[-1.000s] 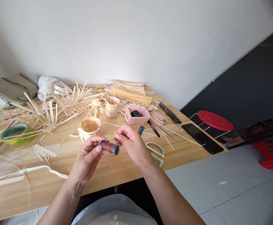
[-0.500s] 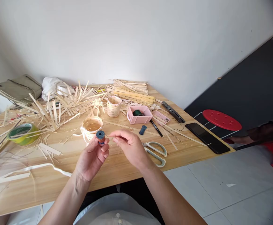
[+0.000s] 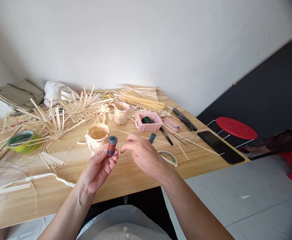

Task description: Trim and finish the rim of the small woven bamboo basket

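Note:
Between the fingertips of my left hand (image 3: 99,170) is a small spool (image 3: 112,145) with a blue-grey top and reddish-brown and blue winding, held nearly upright. My right hand (image 3: 146,155) hovers just right of it, fingers curled and pressed together; a fine thread seems to run near the fingertips, but what they pinch is too small to tell. Behind the spool stands a woven basket (image 3: 98,135) with loose strip ends. Scissors (image 3: 169,157) lie partly hidden under my right hand. A second blue spool (image 3: 152,137) stands beyond it.
A pink crate (image 3: 149,126) with dark green thread, a black pen (image 3: 166,136), a utility knife (image 3: 185,119) and a phone (image 3: 221,146) lie to the right. Another woven basket (image 3: 121,113) stands behind. Bamboo strips (image 3: 73,110) and a tape roll (image 3: 24,141) are on the left.
The spool has tilted more upright and shifted slightly right in my left hand. My right hand has moved a little right and turned, now covering more of the scissors.

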`<state>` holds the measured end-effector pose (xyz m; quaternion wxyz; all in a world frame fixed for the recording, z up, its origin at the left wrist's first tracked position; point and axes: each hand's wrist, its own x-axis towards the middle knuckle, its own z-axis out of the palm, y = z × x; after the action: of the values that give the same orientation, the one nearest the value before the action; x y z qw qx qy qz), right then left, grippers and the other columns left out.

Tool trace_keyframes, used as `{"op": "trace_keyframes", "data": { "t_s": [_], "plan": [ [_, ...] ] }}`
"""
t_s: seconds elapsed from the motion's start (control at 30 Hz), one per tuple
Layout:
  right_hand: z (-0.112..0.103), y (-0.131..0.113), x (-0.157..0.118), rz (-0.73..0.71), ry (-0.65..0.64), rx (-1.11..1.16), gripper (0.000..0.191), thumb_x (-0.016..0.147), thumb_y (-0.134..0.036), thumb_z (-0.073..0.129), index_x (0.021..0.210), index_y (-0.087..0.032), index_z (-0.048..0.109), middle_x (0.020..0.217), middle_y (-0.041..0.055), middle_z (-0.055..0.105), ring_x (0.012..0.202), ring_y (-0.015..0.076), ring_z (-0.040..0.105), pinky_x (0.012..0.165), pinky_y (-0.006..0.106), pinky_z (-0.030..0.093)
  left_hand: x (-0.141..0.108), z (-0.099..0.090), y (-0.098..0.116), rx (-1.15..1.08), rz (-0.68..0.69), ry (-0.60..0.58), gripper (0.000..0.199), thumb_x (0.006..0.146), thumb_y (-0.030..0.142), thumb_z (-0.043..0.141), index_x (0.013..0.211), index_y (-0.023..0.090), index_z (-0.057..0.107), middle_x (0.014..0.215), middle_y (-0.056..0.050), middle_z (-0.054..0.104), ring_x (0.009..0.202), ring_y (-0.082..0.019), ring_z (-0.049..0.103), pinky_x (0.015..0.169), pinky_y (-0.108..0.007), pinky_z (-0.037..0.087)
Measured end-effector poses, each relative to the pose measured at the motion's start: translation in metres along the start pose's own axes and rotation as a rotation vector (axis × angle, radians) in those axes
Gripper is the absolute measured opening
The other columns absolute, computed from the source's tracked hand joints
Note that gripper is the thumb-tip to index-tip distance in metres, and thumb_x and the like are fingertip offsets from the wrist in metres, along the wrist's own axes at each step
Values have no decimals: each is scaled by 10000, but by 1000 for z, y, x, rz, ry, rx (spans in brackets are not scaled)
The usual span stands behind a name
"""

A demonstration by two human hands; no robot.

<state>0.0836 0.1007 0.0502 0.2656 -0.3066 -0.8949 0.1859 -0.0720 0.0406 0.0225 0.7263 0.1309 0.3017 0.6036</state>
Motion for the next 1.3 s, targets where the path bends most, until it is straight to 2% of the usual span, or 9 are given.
{"op": "trace_keyframes", "data": {
  "t_s": [0.1,0.2,0.37,0.53,0.63,0.8,1.0,1.2,1.3],
  "plan": [
    [-5,-2,3,-49,-91,-122,277,769,12,457,697,-167,655,730,10,488,673,133,464,588,246,336,0,1,2,37,-4,-45,158,769,113,613,918,101,664,774,-76,668,627,-87,633,604,-132,552],
    [-11,-7,6,-92,-173,-224,268,803,-13,434,745,-163,649,743,16,488,672,132,450,601,254,330,-2,2,5,101,18,-86,193,743,124,637,933,114,671,835,-70,682,711,-113,653,670,-160,557],
    [-16,-16,9,-110,-233,-393,202,823,-103,458,718,-142,626,725,29,469,674,147,441,600,275,326,-7,7,11,345,55,-119,235,705,162,696,939,155,673,901,-41,673,810,-137,649,782,-216,537],
    [-16,-19,10,-135,-232,-380,174,831,-150,478,740,-140,625,756,46,511,735,173,488,657,299,371,-2,9,16,697,250,-119,191,706,273,718,859,167,677,718,-4,624,686,-117,592,669,-217,509],
    [-17,-18,9,-114,-171,-187,154,837,-115,486,747,-144,607,767,24,512,722,141,497,669,276,388,2,7,18,583,330,-61,177,670,274,749,782,152,685,727,-4,627,700,-97,565,686,-191,478],
    [-13,-13,6,-150,-5,373,169,812,-82,509,669,-155,562,859,19,524,811,123,518,741,254,403,0,9,15,230,192,-14,162,660,256,754,752,159,662,736,1,628,684,-88,571,658,-199,500],
    [6,-3,1,-16,-19,996,158,821,-205,535,673,-164,573,830,16,558,675,101,507,608,231,403,-3,12,10,126,121,-11,233,591,239,790,753,140,655,708,-2,622,633,-92,576,581,-190,514],
    [20,6,-2,36,20,1202,205,842,-281,548,676,-163,575,695,-6,504,587,90,445,564,233,357,-3,9,11,125,94,-63,201,647,256,766,744,124,650,670,-2,614,616,-85,577,569,-177,516],
    [22,5,-2,62,42,1365,224,806,-275,579,620,-150,577,714,-3,494,544,70,420,519,224,311,-3,9,10,130,109,-86,198,649,260,768,733,127,649,662,2,614,613,-81,575,574,-174,517]
  ]
}}
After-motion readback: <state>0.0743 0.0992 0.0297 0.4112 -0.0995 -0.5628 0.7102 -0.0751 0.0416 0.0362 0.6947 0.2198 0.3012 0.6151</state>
